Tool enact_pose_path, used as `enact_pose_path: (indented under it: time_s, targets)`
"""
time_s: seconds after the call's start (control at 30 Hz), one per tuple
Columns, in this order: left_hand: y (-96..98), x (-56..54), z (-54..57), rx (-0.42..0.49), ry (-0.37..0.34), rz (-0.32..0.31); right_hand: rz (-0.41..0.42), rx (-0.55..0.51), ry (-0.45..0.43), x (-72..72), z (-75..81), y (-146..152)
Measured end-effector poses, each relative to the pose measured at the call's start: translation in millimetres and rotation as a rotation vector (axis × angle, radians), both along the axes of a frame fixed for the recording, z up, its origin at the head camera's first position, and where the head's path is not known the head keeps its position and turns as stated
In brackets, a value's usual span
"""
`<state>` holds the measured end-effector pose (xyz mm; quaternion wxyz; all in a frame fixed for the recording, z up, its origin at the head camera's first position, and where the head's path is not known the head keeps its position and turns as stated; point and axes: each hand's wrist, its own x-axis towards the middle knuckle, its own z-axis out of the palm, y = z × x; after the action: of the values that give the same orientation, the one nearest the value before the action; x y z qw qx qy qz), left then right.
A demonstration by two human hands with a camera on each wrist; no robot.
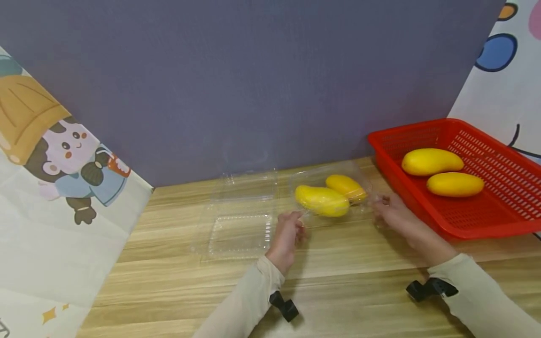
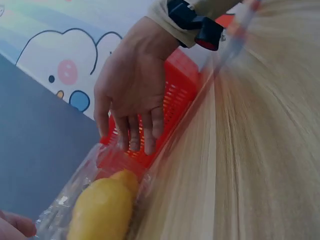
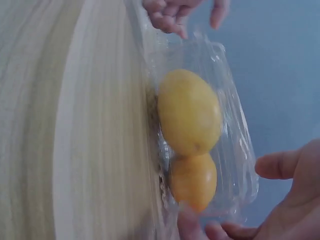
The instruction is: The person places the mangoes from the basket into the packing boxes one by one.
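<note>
- Here's the clear box (image 1: 310,177) on the tabletop (image 1: 338,272), left of the red basket (image 1: 416,209), its see-through rim hard to trace!
- The near mango (image 1: 322,201) partly hides the far mango (image 1: 344,186); both long axes slant from far left to near right.
- Left hand (image 1: 287,238) at the near-left corner, thumb and fingers apart, contact unclear.
- Right hand (image 1: 396,215) by the right end, loosely spread!
</note>
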<state>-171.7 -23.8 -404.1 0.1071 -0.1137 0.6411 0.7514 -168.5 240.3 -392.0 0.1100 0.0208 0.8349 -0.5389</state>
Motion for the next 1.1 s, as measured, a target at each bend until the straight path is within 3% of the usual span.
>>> enact_pose_path:
  time_s: [0.17, 0.27, 0.4, 0.47, 0.53, 0.63, 0.73, 1.1]
  targets:
    - [6.8, 4.2, 6.5, -0.203, 0.111, -0.002, -0.052, 0.154, 0.101, -2.5, 3.0, -7]
    - [10.3, 10.3, 10.5, -0.331, 0.224, -0.028, -0.015, 0.25, 0.299, 2.8, 3.2, -10]
    - [11.7, 21.1, 17.6, -0.554, 0.46, -0.126, 0.064, 0.464, 0.589, 12.7, 5.9, -20]
    - [11.8, 25.9, 20.8, -0.693, 0.575, -0.194, 0.115, 0.568, 0.63, 17.6, 8.4, -27]
    - [11.9, 30.0, 23.0, -0.805, 0.641, -0.263, 0.175, 0.644, 0.609, 22.1, 10.5, -33]
    - [12.5, 33.2, 24.8, -0.879, 0.649, -0.35, 0.235, 0.719, 0.571, 25.2, 10.9, -39]
    - [12.2, 33.9, 25.9, -0.899, 0.604, -0.398, 0.248, 0.757, 0.559, 25.4, 9.9, -40]
    - [11.0, 17.0, 18.9, -0.955, 0.574, -0.44, 0.252, 0.791, 0.561, 20.5, 10.3, -39]
